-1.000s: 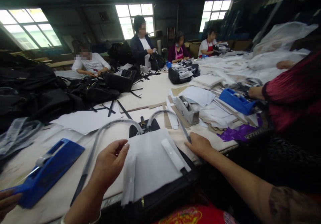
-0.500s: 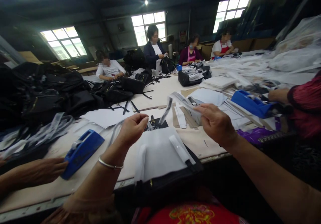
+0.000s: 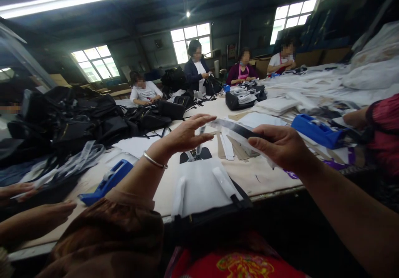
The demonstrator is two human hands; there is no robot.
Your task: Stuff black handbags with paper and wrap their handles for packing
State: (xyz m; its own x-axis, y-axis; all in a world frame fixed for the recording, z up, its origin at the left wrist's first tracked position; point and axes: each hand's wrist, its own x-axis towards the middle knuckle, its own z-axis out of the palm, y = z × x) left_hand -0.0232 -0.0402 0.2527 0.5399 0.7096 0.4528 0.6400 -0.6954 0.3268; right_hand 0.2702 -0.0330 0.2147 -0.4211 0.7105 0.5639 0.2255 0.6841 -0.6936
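A black strap in clear plastic wrap (image 3: 237,129) is stretched above the table. My right hand (image 3: 279,145) is closed round its near end. My left hand (image 3: 190,134) is at its far end, thumb and fingers apart, the strap passing by the fingertips. Below my hands a black bag (image 3: 215,212) lies at the table edge, its front covered by a white sheet (image 3: 199,186). White-wrapped straps (image 3: 222,180) lie along both sides of the sheet. A buckle at the bag's top shows just under my left hand.
Blue tape dispensers (image 3: 110,182) stand at left and right (image 3: 316,130). Black bags (image 3: 93,120) are heaped at the left. Card strips (image 3: 233,147) and white sheets lie beyond. Another person's hands (image 3: 40,217) are at lower left, a red sleeve (image 3: 385,132) at right. Several people work opposite.
My left hand has moved right and up, and its fingers have opened. My right hand has moved slightly right and holds more of the strap. The hand at the left has left the blue dispenser.
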